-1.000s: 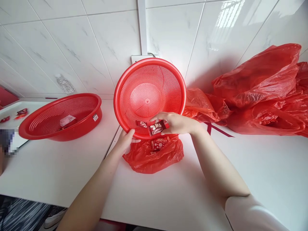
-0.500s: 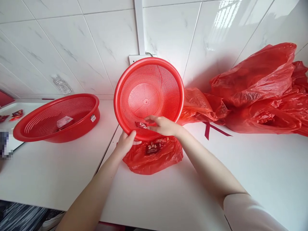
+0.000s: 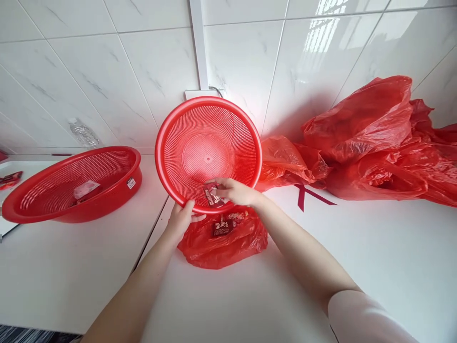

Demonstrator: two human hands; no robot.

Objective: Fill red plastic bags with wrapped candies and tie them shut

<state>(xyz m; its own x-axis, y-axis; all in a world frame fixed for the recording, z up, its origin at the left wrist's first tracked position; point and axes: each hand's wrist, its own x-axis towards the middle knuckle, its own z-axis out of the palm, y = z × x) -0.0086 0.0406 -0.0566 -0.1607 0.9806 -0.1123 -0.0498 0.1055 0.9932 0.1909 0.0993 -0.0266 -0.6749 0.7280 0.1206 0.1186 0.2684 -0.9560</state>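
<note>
A round red perforated plastic basket (image 3: 210, 128) is tilted toward me, its mouth facing the camera. My left hand (image 3: 180, 220) is closed on its lower-left rim, thumb over the edge. Inside the lower part of the basket, my right hand (image 3: 237, 192) has its fingers closed on a dark red wrapped packet (image 3: 213, 195) with light printing. Just below the basket lies an open red plastic bag (image 3: 221, 250). In its mouth show a dark printed packet (image 3: 223, 227) and a brighter red one (image 3: 238, 216).
On the left stands a second red basket (image 3: 134, 166) holding a pink-white packet (image 3: 86, 189). Behind it is a white tray (image 3: 32, 165) with red packets. Large red plastic bags (image 3: 360, 128) fill the back right by the tiled wall; a dark red ribbon (image 3: 317, 194) lies before them.
The packet in the basket was lying by my right fingertips; now my right hand holds it, raised and turned. My left hand still grips the rim. The whole view has shifted slightly.
</note>
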